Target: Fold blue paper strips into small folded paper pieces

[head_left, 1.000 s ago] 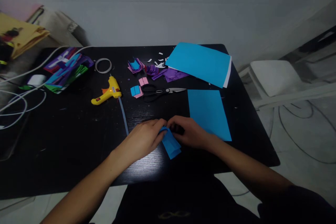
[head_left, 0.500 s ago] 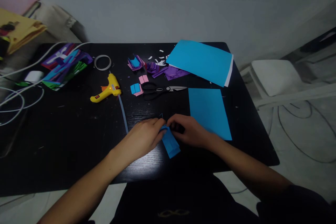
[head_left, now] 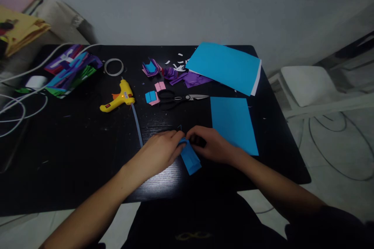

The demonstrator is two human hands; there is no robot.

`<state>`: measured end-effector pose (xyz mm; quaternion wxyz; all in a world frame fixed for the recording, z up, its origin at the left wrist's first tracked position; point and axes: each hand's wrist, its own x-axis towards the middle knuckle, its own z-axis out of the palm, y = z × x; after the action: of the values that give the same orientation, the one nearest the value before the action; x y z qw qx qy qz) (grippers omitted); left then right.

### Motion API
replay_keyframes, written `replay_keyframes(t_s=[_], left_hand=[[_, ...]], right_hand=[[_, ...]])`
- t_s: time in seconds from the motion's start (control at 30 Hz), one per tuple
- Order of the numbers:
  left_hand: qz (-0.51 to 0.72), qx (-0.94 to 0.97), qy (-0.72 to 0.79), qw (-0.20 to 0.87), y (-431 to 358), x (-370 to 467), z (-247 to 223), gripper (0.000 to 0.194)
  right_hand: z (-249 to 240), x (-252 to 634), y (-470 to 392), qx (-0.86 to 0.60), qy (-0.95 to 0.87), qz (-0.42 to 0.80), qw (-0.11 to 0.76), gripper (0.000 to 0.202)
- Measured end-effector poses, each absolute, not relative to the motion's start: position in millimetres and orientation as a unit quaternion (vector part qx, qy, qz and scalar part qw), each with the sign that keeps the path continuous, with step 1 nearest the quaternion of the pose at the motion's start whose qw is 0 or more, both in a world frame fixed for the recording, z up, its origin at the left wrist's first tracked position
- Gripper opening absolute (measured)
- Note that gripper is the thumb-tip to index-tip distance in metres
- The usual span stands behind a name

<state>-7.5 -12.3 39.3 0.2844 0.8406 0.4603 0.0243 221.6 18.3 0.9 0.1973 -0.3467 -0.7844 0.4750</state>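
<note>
A narrow folded piece of blue paper (head_left: 191,160) lies at a slant near the table's front edge. My left hand (head_left: 166,146) pinches its far end from the left, thumb on top of the paper. From the right, my right hand (head_left: 204,142) has its fingertips closed on that same end; the fingers partly hide the fold. Just right of my right hand rests a flat blue sheet (head_left: 233,124). Scissors (head_left: 187,98) with black handles lie beyond my hands, beside small folded blue and pink paper pieces (head_left: 151,97).
A yellow glue gun (head_left: 118,97) with a glue stick stands to the left, near a tape roll (head_left: 113,67). A larger blue sheet stack (head_left: 224,66), purple paper (head_left: 195,79) and white scraps lie at the back. White cables (head_left: 22,105) cross the left side.
Almost nothing differs. Both hands stay on the far end of the folded blue paper, and the view has shifted very slightly.
</note>
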Motion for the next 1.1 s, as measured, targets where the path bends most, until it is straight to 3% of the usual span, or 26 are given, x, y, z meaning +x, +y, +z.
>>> replay_keyframes(t_s=[1.1], left_hand=[[0.029,0.844,0.456,0.282,-11.4,-8.9,33.7,0.013]], right_hand=[[-2.3,219.1,19.5,-0.353,-0.783,0.471,0.199,0.025]])
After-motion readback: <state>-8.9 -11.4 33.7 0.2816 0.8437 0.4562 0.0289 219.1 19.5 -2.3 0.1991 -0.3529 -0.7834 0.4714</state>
